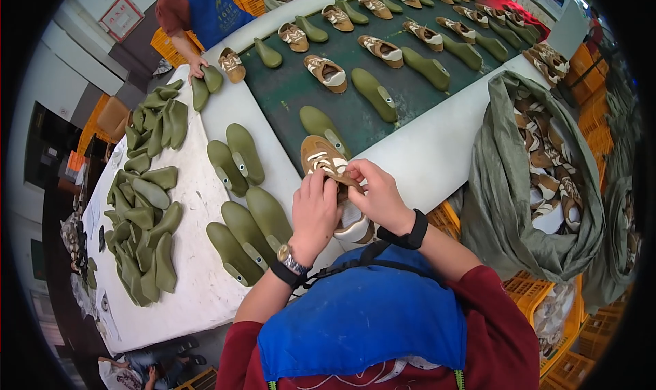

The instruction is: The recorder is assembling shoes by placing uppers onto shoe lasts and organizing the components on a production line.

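Observation:
A brown sneaker [320, 149] with white stripes and white laces is between my hands at the near edge of the table. My left hand [314, 211] has its fingers closed on the left side of the shoe's opening. On the opposite side, my right hand [381, 193] pinches the tongue or collar; fingers cover which part it is. The heel shows below my hands, close to my blue apron [362, 318]. Just beyond the toe, a green shoe last [321, 125] lies on the dark green belt [287, 93]. Several more lasts [240, 226] stand left of my left hand.
A heap of green lasts [147, 205] covers the white table [198, 267] at left. Sneakers [325, 72] and lasts line the belt. A grey-green sack [492, 185] of sneakers stands at right above orange crates [529, 294]. Across the table, a co-worker's hand [197, 67] touches lasts.

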Available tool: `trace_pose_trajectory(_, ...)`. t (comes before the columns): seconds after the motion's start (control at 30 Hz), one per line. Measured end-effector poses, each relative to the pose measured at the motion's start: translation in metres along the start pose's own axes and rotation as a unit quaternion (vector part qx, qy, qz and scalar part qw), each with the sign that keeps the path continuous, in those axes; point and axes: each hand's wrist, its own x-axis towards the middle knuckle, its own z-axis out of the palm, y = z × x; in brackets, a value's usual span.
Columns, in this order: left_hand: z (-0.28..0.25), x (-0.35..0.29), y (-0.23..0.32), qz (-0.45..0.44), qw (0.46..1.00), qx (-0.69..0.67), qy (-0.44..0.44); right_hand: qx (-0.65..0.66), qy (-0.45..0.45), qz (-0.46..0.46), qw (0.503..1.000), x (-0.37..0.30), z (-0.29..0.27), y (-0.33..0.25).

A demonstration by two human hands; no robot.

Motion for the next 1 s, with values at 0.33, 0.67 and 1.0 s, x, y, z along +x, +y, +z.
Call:
trace_pose_trajectory(0.33, 0.001, 0.014, -0.028, -0.042, 0.969, -0.225, 0.089, -0.026, -0.026, -0.048, 0.998, 0.009, -0.012, -0.004)
trace_pose_trajectory(0.67, 0.001, 0.01, -0.05, -0.007, 0.985, -0.109, 0.134, -0.171, -0.268, -0.173, 0.932, 0.001, -0.01, -0.047)
trace_pose_trajectory(1.0, 0.006, -0.067, -0.104, -0.196, 0.978, -0.053, 0.042, -0.176, -0.34, -0.075, 0.921, 0.113, 0.033, 0.027)
